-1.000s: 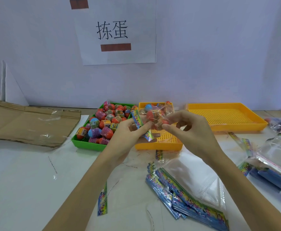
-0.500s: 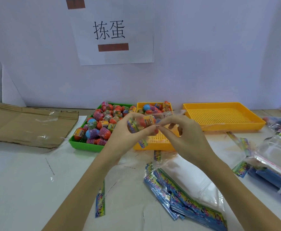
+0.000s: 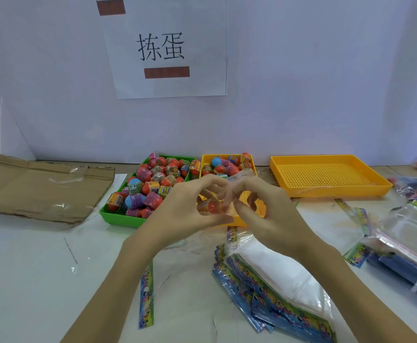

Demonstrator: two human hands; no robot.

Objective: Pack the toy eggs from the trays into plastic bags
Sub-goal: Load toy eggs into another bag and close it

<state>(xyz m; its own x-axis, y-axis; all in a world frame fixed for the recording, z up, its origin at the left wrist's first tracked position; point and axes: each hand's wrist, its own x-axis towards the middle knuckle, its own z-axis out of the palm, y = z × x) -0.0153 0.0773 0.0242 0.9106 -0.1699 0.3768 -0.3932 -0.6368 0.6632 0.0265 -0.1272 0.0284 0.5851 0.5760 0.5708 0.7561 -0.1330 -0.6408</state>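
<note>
Both hands meet over the table. The left hand (image 3: 185,214) and the right hand (image 3: 264,214) pinch a small clear bag (image 3: 223,206) with a toy egg (image 3: 208,206) inside (orange and red). Behind them sit a green tray (image 3: 118,216) full of eggs and a yellow tray (image 3: 203,159) with a few at its far end.

Over the last second both hands have come down and drawn closer together, from level with the trays' far ends to in front of the near edge of the middle yellow tray (image 3: 237,220). The clear plastic bag (image 3: 229,191), once spread above the fingertips with its printed strip hanging, is now bunched between the left hand (image 3: 185,214) and right hand (image 3: 269,216), an egg (image 3: 208,206) showing between the fingers.
</note>
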